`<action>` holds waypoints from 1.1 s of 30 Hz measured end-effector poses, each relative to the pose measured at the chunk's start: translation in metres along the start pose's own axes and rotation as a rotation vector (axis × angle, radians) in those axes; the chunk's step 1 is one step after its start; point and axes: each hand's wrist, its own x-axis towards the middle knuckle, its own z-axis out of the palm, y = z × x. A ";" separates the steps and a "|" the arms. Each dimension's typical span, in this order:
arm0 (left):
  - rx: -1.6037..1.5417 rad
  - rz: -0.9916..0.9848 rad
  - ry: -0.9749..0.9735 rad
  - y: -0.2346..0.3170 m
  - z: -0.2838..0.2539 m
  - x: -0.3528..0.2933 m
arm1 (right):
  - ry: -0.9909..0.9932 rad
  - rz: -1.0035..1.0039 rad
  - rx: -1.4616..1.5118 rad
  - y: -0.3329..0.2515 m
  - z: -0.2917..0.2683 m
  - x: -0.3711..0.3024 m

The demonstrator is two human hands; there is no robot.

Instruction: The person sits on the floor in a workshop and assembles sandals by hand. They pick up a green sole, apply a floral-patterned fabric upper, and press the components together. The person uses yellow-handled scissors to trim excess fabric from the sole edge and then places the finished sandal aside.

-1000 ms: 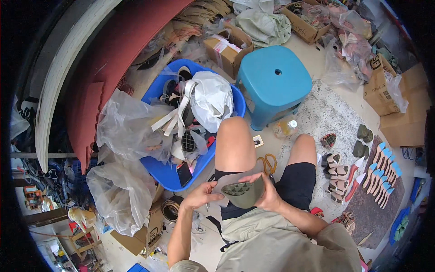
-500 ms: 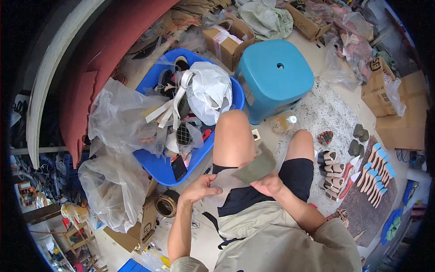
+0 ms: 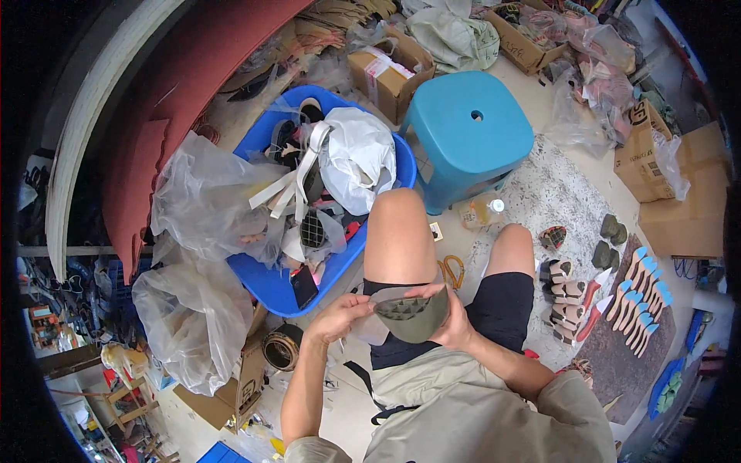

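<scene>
Over my lap, my right hand (image 3: 455, 324) grips a curved olive-green piece (image 3: 421, 326), which resembles a shoe upper part. A grid of dark triangles shows on its upturned face. My left hand (image 3: 340, 316) is closed in a pinch at the left end of the piece. A thin, translucent whitish sheet (image 3: 370, 330) hangs at those fingertips, partly under the green piece. Whether the left fingers also pinch the green edge, I cannot tell. Between my knees lie orange scissor-like handles (image 3: 454, 270), partly covered by my leg.
A blue tub (image 3: 270, 289) of scraps and plastic bags stands ahead on the left, beside a teal stool (image 3: 471, 123). At right, several cream-and-dark shoe pieces (image 3: 567, 292), red-handled tools (image 3: 593, 318) and rows of blue-tipped strips (image 3: 641, 297) lie on the floor. A bottle (image 3: 482, 210) is near the stool.
The green piece has turned, so its triangle-patterned face now shows, and it has come lower and nearer my left hand. The orange handles have come into sight between my knees.
</scene>
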 end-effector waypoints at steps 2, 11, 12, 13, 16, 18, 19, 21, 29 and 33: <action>-0.124 -0.014 0.030 0.012 0.010 -0.004 | -0.007 -0.092 -0.158 -0.001 -0.002 -0.002; -0.380 -0.057 0.182 -0.002 -0.010 0.002 | -0.091 -0.241 -0.393 -0.005 0.003 -0.001; -0.387 -0.057 0.190 -0.001 -0.011 0.002 | -0.093 -0.240 -0.402 -0.006 0.004 0.000; -0.383 -0.059 0.174 -0.001 -0.012 0.002 | -0.092 -0.242 -0.402 -0.006 0.005 0.001; -0.382 -0.065 0.149 -0.002 -0.015 0.003 | -0.087 -0.245 -0.412 -0.007 0.006 0.002; -0.396 -0.069 0.160 0.001 -0.012 0.001 | -0.086 -0.242 -0.428 -0.005 0.006 0.002; -0.404 -0.066 0.168 0.003 -0.010 0.000 | -0.086 -0.244 -0.434 -0.005 0.006 0.002; -0.422 -0.059 0.185 0.006 -0.006 -0.002 | -0.085 -0.245 -0.447 -0.005 0.006 0.002; -0.362 -0.105 0.183 -0.001 -0.014 -0.002 | -0.118 -0.264 -0.453 -0.002 0.007 0.002; -0.425 -0.071 0.210 0.005 -0.006 -0.003 | -0.117 -0.270 -0.471 -0.001 0.006 0.001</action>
